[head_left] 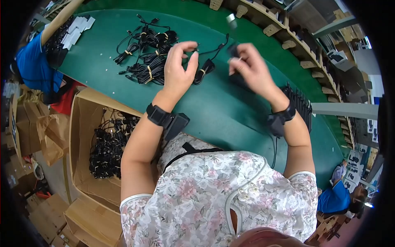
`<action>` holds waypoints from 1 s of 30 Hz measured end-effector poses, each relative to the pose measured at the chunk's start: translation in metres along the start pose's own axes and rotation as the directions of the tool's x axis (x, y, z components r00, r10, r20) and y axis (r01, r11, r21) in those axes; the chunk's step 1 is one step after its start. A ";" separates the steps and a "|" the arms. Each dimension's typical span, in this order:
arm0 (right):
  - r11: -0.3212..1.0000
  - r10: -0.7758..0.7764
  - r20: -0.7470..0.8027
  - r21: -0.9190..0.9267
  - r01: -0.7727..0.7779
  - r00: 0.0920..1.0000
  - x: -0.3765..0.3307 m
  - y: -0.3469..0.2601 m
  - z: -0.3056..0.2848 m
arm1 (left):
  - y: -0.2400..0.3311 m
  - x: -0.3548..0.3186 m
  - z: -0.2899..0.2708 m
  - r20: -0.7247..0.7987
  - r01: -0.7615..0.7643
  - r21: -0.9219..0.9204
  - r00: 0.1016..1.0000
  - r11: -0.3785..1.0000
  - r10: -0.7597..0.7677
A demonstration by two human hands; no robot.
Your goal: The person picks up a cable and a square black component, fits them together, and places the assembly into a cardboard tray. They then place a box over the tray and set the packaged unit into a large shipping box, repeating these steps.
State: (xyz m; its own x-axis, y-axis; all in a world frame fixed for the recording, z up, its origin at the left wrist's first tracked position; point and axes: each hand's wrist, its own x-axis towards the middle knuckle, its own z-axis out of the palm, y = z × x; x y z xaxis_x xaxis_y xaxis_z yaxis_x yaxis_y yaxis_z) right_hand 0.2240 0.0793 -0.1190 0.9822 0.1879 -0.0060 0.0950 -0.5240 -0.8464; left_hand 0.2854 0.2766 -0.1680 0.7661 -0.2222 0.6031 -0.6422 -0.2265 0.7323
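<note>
1. Over the green table (pixel 230 111), near the middle: left hand (pixel 177 70) raised, fingers curled, pinching a thin black cable (pixel 210 51) between thumb and fingertips.
2. Just right of it: right hand (pixel 251 68) clenched around a small black plug-like piece (pixel 233 50), fingers blurred; exact grip on the piece hard to tell.
3. Between and just below the hands: a coiled black cable bundle (pixel 205 69) with a yellow tie, resting on the table.
4. Far left of the left hand: pile of tied black cable bundles (pixel 149 55) spread on the table.
5. Near left, below table level: open cardboard box (pixel 82 123) holding more black bundles.
6. Right of the right wrist: black ribbed rack (pixel 302 105) at the table edge.
7. On both wrists: black strapped bands.
</note>
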 end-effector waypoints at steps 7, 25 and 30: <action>0.256 -0.162 -0.072 0.960 0.112 0.984 -0.004 -0.016 -0.025 | 0.061 -0.031 0.039 0.579 0.452 -0.547 0.812 0.705 -0.072; 0.794 -0.308 -0.297 -0.603 0.073 0.904 -0.054 -0.010 -0.044 | 0.032 -0.023 0.020 0.414 0.429 -0.317 0.865 0.846 -0.283; 0.702 -0.370 -0.605 -0.679 -0.214 0.705 -0.026 0.044 -0.165 | -0.008 -0.017 -0.009 0.232 0.227 0.224 0.932 0.948 -0.278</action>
State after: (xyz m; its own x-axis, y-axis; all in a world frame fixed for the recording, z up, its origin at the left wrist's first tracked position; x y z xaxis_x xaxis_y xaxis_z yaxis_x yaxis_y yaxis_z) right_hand 0.2298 -0.0857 -0.0681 0.7551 -0.1764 0.6314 -0.0336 -0.9722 -0.2315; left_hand 0.2773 0.2906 -0.1812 0.8865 -0.3641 0.2857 -0.4410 -0.4775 0.7599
